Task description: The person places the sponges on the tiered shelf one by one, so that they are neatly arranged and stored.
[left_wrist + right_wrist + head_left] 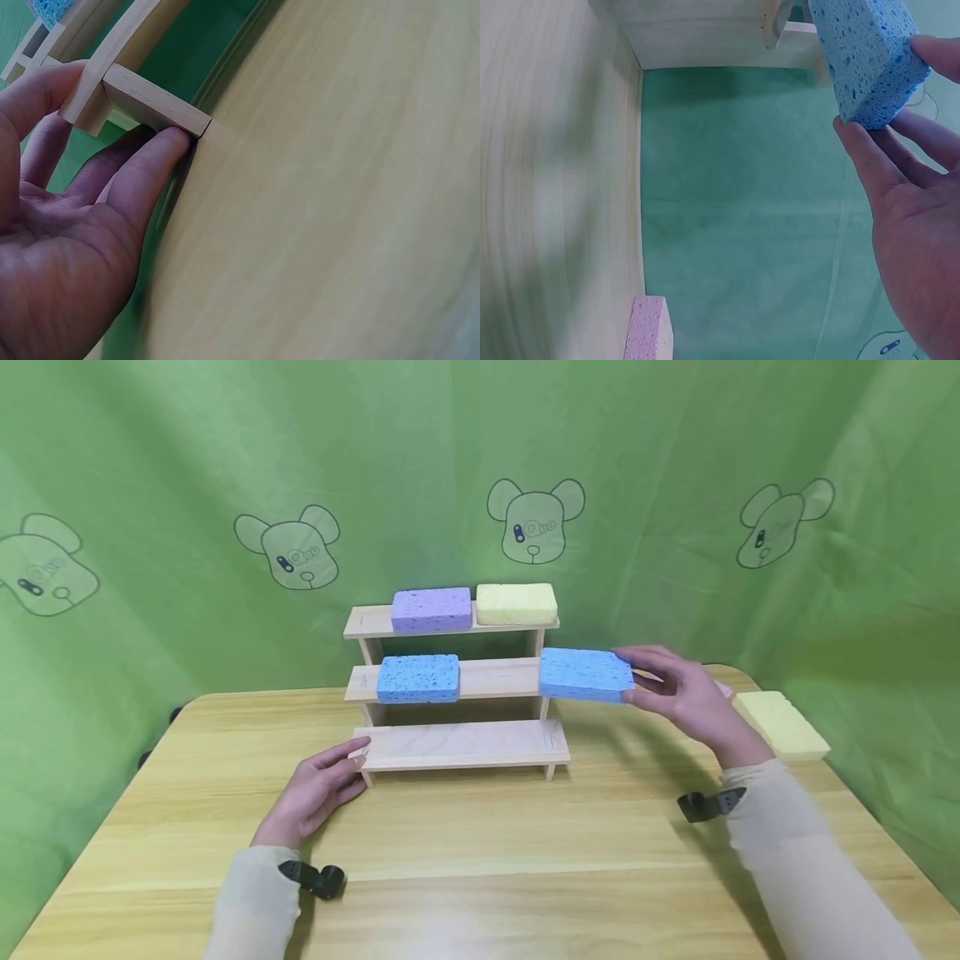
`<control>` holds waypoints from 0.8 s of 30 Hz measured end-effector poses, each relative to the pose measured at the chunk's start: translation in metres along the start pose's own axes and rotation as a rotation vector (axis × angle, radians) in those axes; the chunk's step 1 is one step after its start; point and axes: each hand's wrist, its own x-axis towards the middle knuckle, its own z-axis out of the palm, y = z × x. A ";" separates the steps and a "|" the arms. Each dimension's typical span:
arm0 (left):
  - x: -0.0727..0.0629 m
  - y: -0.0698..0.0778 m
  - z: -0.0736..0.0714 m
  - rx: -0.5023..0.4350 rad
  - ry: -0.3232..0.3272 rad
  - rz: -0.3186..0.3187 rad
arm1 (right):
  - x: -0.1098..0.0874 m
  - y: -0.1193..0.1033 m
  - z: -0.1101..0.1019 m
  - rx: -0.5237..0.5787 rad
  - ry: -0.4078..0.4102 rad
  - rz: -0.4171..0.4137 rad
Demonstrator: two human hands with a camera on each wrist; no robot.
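Sponge (585, 675), blue, lies left of right hand (678, 697), the nearer hand, which pinches its right end; long axis roughly left-right, along middle shelf (498, 677), at that shelf's right end, contact unclear. Left hand (318, 789), fingers loosely spread, touches left end of bottom shelf (457, 743). Top shelf (371, 622): purple sponge (432, 609), yellow sponge (517, 604). Middle: second blue sponge (418, 678).
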 end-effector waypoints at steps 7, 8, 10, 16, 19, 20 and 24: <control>0.000 -0.001 0.000 -0.002 -0.004 0.003 | 0.007 0.000 0.010 0.029 -0.022 -0.014; 0.000 -0.001 0.000 -0.005 -0.002 0.003 | 0.008 0.000 0.011 0.031 -0.025 -0.018; 0.000 -0.001 0.000 -0.010 0.001 0.000 | 0.010 -0.001 0.014 0.027 -0.027 -0.025; 0.001 -0.002 0.000 -0.014 -0.011 0.000 | 0.016 -0.003 0.022 0.027 -0.027 -0.037; 0.001 -0.002 0.000 -0.012 -0.012 -0.001 | 0.018 -0.003 0.026 0.041 -0.030 -0.037; 0.001 -0.002 0.000 -0.011 -0.012 -0.002 | 0.018 -0.004 0.027 0.046 -0.031 -0.036; 0.001 -0.002 -0.001 -0.010 -0.012 -0.001 | 0.020 -0.005 0.030 0.077 -0.035 -0.025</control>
